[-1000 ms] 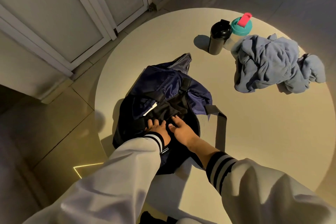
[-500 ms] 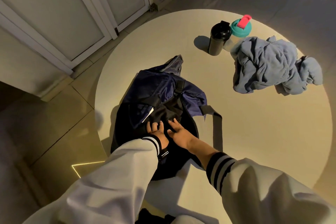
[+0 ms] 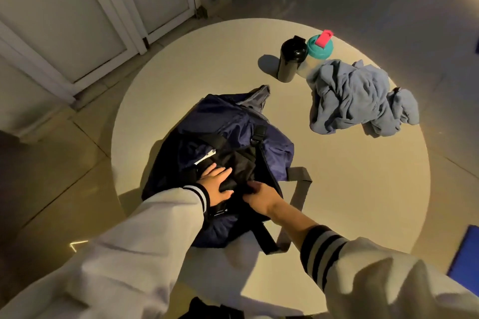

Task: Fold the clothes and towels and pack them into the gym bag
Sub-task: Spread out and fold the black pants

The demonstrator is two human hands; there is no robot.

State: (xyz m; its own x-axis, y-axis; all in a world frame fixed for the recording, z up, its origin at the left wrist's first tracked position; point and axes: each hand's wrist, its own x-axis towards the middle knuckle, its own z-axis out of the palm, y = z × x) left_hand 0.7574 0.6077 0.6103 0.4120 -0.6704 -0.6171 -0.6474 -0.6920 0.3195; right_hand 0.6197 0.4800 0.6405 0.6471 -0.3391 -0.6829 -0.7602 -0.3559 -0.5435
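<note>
Packing: left hand (image 3: 216, 184) presses flat, right hand (image 3: 261, 198) pinches black garment (image 3: 241, 163) inside gym bag (image 3: 233, 122); crumpled blue cloth (image 3: 355, 98) beyond bag needs folding next.

Home interior: tiled floor (image 3: 54, 168), white doors (image 3: 64, 21), round table (image 3: 363, 202).

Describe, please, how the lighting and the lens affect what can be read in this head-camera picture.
Head view: dim, warm light comes from the right, so the black bottle throws its shadow leftward across the table; head view: the opening of the gym bag is so dark that the black garment inside loses detail; head view: the wide-angle lens bows the door frames and the table's rim.
</note>
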